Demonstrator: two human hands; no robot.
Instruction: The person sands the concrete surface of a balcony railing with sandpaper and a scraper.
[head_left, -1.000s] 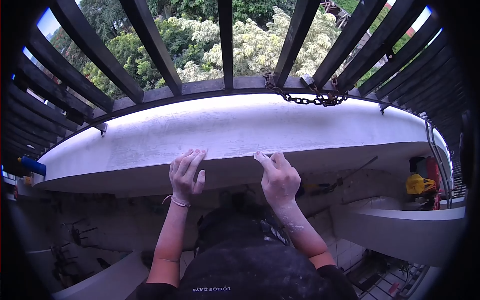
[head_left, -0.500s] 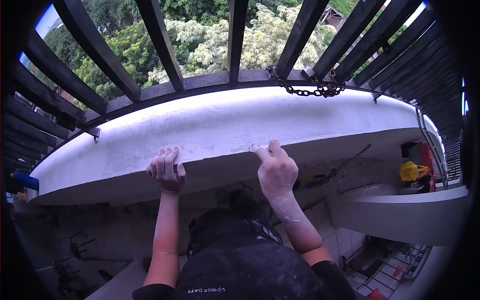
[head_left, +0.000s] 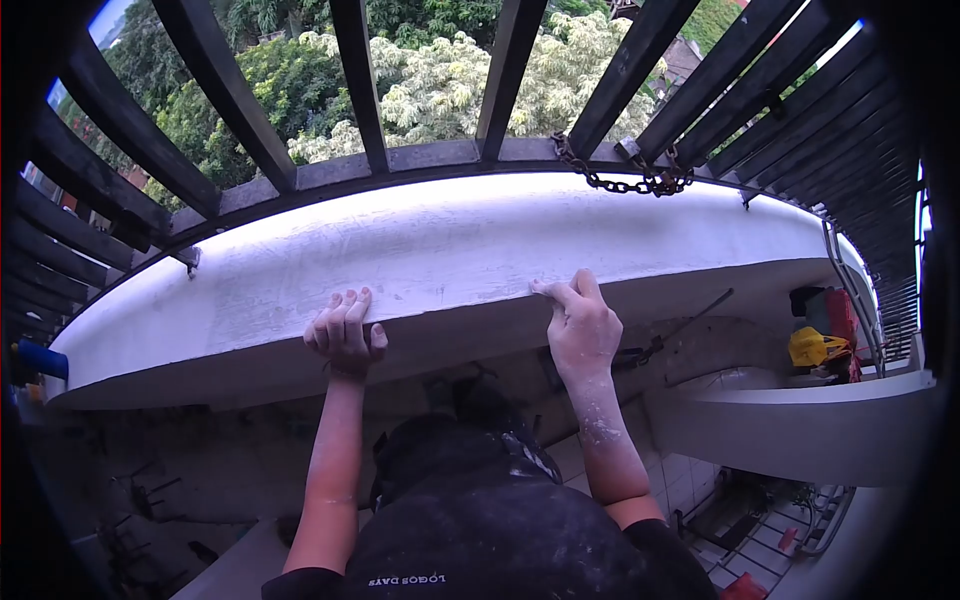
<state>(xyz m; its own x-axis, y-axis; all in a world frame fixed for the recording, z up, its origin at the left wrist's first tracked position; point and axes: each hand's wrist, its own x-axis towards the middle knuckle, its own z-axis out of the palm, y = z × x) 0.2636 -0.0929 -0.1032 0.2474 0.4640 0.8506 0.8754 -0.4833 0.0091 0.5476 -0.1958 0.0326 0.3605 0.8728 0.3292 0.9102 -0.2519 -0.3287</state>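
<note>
A white curved ledge [head_left: 440,240] with a smeared, scuffed surface crosses the head view. My left hand [head_left: 345,328] rests at its front edge, left of centre, with the fingertips on the top, the thumb apart and nothing visible held. Farther right along the same edge is my right hand [head_left: 584,325], its fingers curled and one whitened digit pointing left onto the ledge. Whatever it may hold is hidden or too small to name. Pale powder coats both hands and the right forearm.
Dark railing bars [head_left: 365,80] stand behind the ledge, with a rusty chain [head_left: 625,186] hanging there. A blue cylinder [head_left: 42,358] is at the far left. Yellow cloth [head_left: 815,346] and red material [head_left: 841,315] lie right. A metal rack [head_left: 770,550] is below.
My right hand has moved right along the ledge edge. My left hand keeps nearly the same place on it. The view has shifted slightly.
</note>
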